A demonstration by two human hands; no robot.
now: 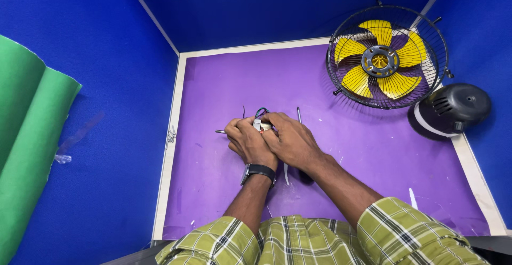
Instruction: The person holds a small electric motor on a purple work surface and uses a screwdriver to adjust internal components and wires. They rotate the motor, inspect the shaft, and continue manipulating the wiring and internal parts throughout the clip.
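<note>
Both my hands are together over the middle of a purple mat [224, 83]. My left hand [248, 142], with a black wristwatch on the wrist, and my right hand [290, 142] are closed around a small part with wires [261, 114] sticking out at the top; most of the part is hidden by my fingers. A thin metal shaft [220, 131] pokes out to the left of my left hand. A slim screwdriver-like tool [299, 114] lies on the mat just beyond my right hand.
A black wire fan guard with yellow blades [386, 57] lies at the back right of the mat. A black rounded fan motor housing [453, 110] sits at the right edge. Blue partition walls surround the table; a green sheet [26, 137] hangs at the left.
</note>
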